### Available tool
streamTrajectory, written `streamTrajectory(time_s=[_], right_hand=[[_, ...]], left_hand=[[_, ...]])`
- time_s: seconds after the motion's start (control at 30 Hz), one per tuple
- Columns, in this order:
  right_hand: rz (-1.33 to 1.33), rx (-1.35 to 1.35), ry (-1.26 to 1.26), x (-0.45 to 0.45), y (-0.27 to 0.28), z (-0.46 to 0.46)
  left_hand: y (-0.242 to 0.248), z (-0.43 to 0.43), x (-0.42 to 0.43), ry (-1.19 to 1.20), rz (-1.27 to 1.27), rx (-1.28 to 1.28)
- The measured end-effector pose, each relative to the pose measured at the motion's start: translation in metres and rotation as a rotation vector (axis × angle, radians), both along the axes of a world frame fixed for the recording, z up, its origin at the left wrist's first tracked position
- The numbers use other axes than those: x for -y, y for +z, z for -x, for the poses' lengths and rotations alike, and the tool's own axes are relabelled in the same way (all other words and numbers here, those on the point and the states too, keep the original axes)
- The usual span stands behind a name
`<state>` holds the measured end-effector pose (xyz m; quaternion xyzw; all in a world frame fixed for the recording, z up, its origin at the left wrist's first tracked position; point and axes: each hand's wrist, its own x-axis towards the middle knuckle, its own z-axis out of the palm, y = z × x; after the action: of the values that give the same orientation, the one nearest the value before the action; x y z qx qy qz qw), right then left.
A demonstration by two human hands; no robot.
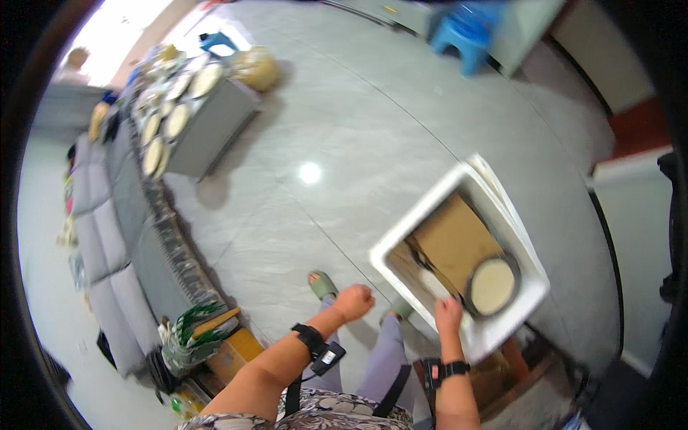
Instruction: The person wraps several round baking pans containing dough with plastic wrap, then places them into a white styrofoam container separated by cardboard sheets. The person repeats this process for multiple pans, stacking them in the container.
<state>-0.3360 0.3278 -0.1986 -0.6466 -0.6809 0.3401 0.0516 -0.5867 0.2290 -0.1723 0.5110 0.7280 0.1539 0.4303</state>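
Note:
My left hand is curled into a loose fist above the floor, left of a white foam box. Nothing shows in it. My right hand is also curled, over the near-left wall of the box. Close to its fingers is a round, cream-coloured disc with a dark rim, inside the box. Whether my right fingers grip the dark rim or something else is not clear. A brown cardboard piece lies in the box beside the disc. Along the box's inner left side are dark, blurred items.
A grey table at upper left bears several cream-coloured discs. Next to it sits a bulging plastic bag. A grey sofa runs along the left. Cardboard boxes stand at lower left, a blue plastic stool at upper right.

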Motion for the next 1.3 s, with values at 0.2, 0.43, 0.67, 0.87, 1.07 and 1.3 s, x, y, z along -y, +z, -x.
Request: streamTrajectory(time_s=[0.2, 0.43, 0.67, 0.87, 1.07, 1.3], right_hand=[[0.021, -0.206, 0.087, 0.042, 0.052, 0.119], [0.129, -0.334, 0.437, 0.073, 0.106, 0.295], [0.149, -0.283, 0.529, 0.024, 0.124, 0.398], [0.178, -0.23, 0.568, -0.054, 0.108, 0.511], [0.292, -0.316, 0.678, -0.119, 0.119, 0.702], [0.334, -0.387, 0.774, -0.16, 0.139, 0.876]], left_hand=[[0.059, 0.112, 0.059, 0.14, -0.01, -0.037], [0.129, 0.291, 0.154, 0.407, -0.078, -0.072], [0.146, 0.407, 0.177, 0.772, 0.057, 0.068], [0.131, 0.499, 0.13, 0.916, -0.065, 0.113], [0.141, 0.614, 0.085, 1.018, 0.054, 0.137], [0.118, 0.718, 0.05, 1.17, 0.06, 0.174]])
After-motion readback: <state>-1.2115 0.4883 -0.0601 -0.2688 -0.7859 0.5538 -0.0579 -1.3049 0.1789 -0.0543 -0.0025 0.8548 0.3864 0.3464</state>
